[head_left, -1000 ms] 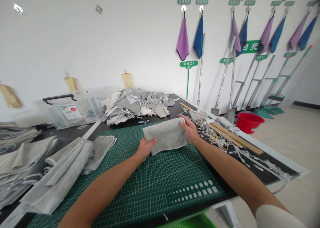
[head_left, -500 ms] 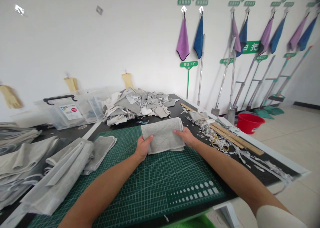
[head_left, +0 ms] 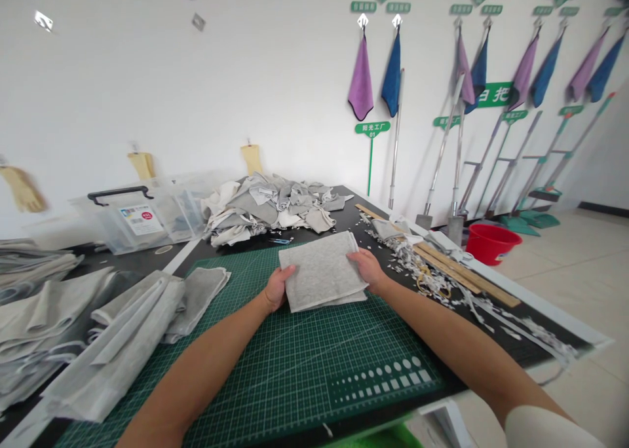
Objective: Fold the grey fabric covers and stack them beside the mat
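Note:
A folded piece of grey fabric is held up between my two hands, above the far part of the green cutting mat. My left hand grips its left edge, thumb on the front face and the other fingers mostly hidden behind. At the right edge my right hand pinches it the same way. The layers part slightly at the lower right corner. More folded grey fabric lies to the left, partly over the mat.
Behind the mat sits a heap of fabric scraps, with a clear plastic box to its left. Wooden strips and white shreds lie along the table's right side. A red bucket stands on the floor beyond.
The held fabric has tilted, its lower edge now slanting, and its front face shows taller. My right hand has moved slightly right, my left hand slightly left. Both keep their grip.

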{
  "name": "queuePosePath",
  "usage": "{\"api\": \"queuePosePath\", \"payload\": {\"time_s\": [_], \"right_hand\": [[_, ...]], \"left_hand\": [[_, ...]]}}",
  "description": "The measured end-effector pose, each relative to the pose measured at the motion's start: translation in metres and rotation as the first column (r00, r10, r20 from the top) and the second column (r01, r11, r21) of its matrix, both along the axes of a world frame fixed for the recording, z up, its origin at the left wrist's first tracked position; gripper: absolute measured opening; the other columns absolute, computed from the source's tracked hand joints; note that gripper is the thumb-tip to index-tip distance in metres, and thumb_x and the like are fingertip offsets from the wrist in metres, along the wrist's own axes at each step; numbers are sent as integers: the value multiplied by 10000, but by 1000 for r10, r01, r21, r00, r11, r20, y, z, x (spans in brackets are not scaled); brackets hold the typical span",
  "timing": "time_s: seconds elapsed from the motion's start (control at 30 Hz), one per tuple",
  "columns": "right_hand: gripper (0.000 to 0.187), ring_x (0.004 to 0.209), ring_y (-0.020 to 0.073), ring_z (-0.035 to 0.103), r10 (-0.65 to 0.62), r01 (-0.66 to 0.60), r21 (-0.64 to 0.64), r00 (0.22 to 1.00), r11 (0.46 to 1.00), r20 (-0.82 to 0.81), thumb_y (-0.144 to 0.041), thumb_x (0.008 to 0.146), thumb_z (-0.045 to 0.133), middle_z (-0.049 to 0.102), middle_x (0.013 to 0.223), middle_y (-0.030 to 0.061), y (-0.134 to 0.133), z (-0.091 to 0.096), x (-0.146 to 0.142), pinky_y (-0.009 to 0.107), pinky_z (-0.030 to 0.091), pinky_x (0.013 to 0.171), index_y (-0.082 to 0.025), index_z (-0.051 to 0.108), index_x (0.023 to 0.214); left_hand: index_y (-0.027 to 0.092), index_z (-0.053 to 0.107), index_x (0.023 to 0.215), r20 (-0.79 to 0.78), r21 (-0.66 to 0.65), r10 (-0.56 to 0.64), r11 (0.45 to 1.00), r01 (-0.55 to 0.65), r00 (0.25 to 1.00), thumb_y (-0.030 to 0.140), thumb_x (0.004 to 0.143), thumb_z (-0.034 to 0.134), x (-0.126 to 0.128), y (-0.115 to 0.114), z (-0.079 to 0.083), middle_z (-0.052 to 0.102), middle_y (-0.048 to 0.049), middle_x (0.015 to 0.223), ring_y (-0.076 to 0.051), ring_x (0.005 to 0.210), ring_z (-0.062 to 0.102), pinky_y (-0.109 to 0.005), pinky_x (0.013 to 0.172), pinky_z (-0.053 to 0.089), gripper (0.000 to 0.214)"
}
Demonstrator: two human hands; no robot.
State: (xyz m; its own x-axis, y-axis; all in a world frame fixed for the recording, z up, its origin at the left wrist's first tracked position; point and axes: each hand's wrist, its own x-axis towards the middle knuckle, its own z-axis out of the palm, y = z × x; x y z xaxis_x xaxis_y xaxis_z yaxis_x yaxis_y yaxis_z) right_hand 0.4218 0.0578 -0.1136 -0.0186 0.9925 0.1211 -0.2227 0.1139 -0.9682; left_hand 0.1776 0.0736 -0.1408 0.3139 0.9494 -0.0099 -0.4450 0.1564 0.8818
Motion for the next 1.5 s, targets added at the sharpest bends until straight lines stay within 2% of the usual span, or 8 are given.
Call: {"api": "queuePosePath", "payload": {"time_s": [0.2,0.37,0.53,0.77,0.97,1.13,1.33,1.5], "right_hand": [[343,756,220,674,186,-190,-118,981,975,-48,-328,720,667,712,895,81,-4,-19,-14,339,546,692,-153,628,1012],[336,827,223,668,207,-201,-92,977,975,59,-291,727,655,705,942,83,-1,-28,-14,372,530,789,-148,642,1031],[329,917,226,647,229,-219,-84,962,972,146,-264,717,654,697,984,76,0,-29,-16,384,501,859,-146,654,1024],[309,896,221,651,212,-193,-118,961,974,179,-241,728,618,699,970,78,1,-28,-18,384,506,846,-131,656,1014],[318,914,210,644,205,-197,-59,957,979,204,-238,744,586,695,980,66,-1,-30,-17,370,498,854,-148,648,1043],[307,911,219,643,185,-181,-39,953,983,240,-251,745,577,702,937,60,-5,-27,-17,375,507,828,-154,654,1026],[305,941,224,633,148,-148,-20,962,989,230,-259,734,595,701,936,64,-5,-28,-18,372,505,827,-152,654,1013],[317,979,221,621,135,-134,-23,962,991,239,-281,748,580,695,964,61,-4,-30,-18,372,492,852,-156,644,1033]], "left_hand": [[97,604,1012,-160,38,102,995,-97,982,246,652,717,3,3,0,690,-129,947,-256,815,664,-406,775,521,405],[108,630,987,-264,56,121,992,-110,957,190,631,726,-9,15,1,692,-126,955,-246,817,665,-380,773,523,377],[100,644,953,-333,-12,42,999,-49,942,154,600,746,-27,24,5,697,-138,929,-252,772,670,-384,745,530,371],[100,635,973,-334,-100,-56,995,24,941,154,615,738,-34,24,9,695,-146,928,-247,766,672,-391,751,530,377],[134,606,1041,-298,-156,-123,985,79,947,218,634,739,-40,13,17,683,-142,979,-259,823,667,-397,742,532,436],[120,606,1048,-317,-231,-252,956,184,914,191,577,774,-49,4,18,697,-122,834,-256,747,671,-377,688,536,506],[119,653,937,-431,-169,-241,968,185,870,165,550,774,-49,4,24,678,-73,655,-223,626,650,-320,580,516,408],[121,679,900,-493,-7,-138,988,155,859,164,526,768,-43,1,42,706,-82,786,-253,781,650,-325,677,506,386]]}}
